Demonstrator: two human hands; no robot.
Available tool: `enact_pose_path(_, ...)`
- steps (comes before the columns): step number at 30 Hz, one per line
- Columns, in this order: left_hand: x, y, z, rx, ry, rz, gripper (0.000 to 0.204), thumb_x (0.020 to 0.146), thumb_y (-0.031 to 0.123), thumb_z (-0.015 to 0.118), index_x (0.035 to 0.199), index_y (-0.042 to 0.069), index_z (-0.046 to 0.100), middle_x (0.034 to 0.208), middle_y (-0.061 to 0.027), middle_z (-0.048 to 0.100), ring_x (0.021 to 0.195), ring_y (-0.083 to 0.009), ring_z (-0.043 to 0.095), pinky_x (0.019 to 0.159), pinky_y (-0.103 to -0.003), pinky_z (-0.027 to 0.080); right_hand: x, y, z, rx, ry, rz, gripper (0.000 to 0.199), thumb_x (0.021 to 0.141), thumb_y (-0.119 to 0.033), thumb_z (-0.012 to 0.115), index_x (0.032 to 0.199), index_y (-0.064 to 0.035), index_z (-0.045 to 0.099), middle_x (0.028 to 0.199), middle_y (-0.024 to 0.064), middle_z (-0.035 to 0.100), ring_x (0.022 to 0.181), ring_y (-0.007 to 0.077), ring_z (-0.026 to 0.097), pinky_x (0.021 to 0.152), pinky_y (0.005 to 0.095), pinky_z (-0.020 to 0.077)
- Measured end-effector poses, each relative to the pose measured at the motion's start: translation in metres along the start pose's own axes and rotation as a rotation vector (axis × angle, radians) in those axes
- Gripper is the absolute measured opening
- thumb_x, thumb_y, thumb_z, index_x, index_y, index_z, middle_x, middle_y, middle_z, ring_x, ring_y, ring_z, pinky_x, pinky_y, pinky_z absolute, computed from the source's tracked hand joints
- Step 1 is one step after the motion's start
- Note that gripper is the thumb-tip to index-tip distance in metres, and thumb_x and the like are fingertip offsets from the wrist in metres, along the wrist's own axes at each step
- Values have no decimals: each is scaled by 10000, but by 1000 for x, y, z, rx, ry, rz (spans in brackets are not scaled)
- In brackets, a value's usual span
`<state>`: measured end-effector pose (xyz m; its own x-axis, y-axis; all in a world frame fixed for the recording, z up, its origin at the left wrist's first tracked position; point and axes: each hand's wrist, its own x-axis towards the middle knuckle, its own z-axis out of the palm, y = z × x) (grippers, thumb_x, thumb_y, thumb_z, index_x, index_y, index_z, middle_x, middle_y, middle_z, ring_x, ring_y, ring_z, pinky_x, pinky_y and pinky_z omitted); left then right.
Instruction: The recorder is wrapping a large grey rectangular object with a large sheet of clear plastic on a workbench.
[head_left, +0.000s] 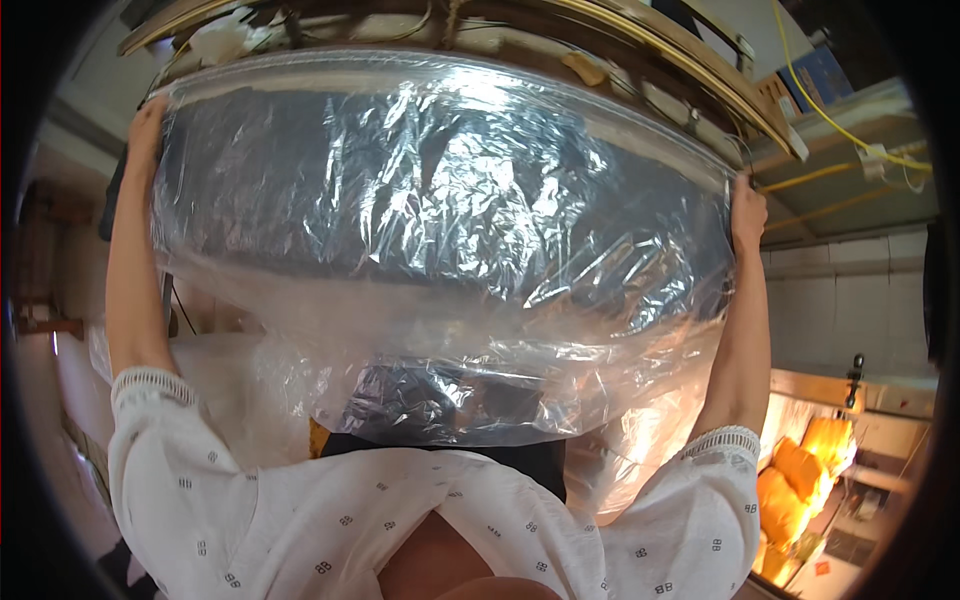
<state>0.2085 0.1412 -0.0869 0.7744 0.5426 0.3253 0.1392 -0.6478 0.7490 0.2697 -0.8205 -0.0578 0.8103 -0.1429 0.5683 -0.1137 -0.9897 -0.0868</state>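
Observation:
I hold a large clear plastic bag (450,260) stretched wide in front of me, both arms raised. My left hand (147,125) grips its upper left corner and my right hand (747,210) grips its upper right corner. The crinkled film shines with glare, and something dark shows through it in the upper half and at the bottom middle; I cannot tell whether that is inside the bag or behind it. My white patterned sleeves (200,470) fill the lower edge of the view.
A wooden frame with gold-coloured edges (640,50) runs above the bag. Yellow cables (830,120) and a blue box (825,75) sit at the upper right. Orange-yellow bagged items (800,470) lie at the lower right below a tiled wall (850,300).

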Motion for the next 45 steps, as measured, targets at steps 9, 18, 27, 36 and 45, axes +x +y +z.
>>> enact_pose_path(9, 26, -34, -202, 625, 203, -269, 407, 855, 296, 535, 1134, 2, 578, 1068, -142, 624, 957, -284, 592, 833, -328, 447, -63, -82, -121, 1096, -683, 116, 187, 924, -230, 503, 795, -104, 455, 712, -67, 352, 668, 37, 313, 591, 187, 273)
enact_pose_path(18, -252, 356, 79, -297, -468, 698, 418, 899, 208, 538, 1292, 93, 453, 1249, -61, 513, 1103, -161, 519, 837, -286, 467, -104, -145, -192, 1198, -559, -42, 162, 926, -188, 510, 820, -79, 453, 748, -74, 345, 695, 29, 299, 613, 175, 279)
enact_pose_path(27, -376, 319, 74, -701, -1112, 140, 306, 921, 288, 489, 1018, 20, 599, 907, -77, 634, 853, -167, 627, 703, -261, 505, -123, -151, -177, 1204, -610, 22, 126, 925, -210, 508, 844, -114, 488, 734, -88, 369, 662, 5, 309, 581, 163, 247)
enact_pose_path(36, -416, 279, 77, -483, -302, 282, 278, 835, 75, 552, 1112, 48, 557, 1124, -84, 539, 1062, -192, 526, 894, -294, 425, -113, -176, -181, 1202, -668, -100, 94, 914, -180, 511, 887, -91, 526, 750, -78, 383, 687, 16, 332, 607, 178, 274)
enact_pose_path(45, -420, 366, 86, -633, -356, 386, 408, 784, 60, 635, 1174, 73, 515, 1209, -83, 464, 1051, -195, 528, 753, -250, 508, -139, -204, -228, 1224, -722, -128, 110, 922, -163, 525, 837, -98, 499, 756, -84, 395, 694, 7, 320, 615, 144, 264)
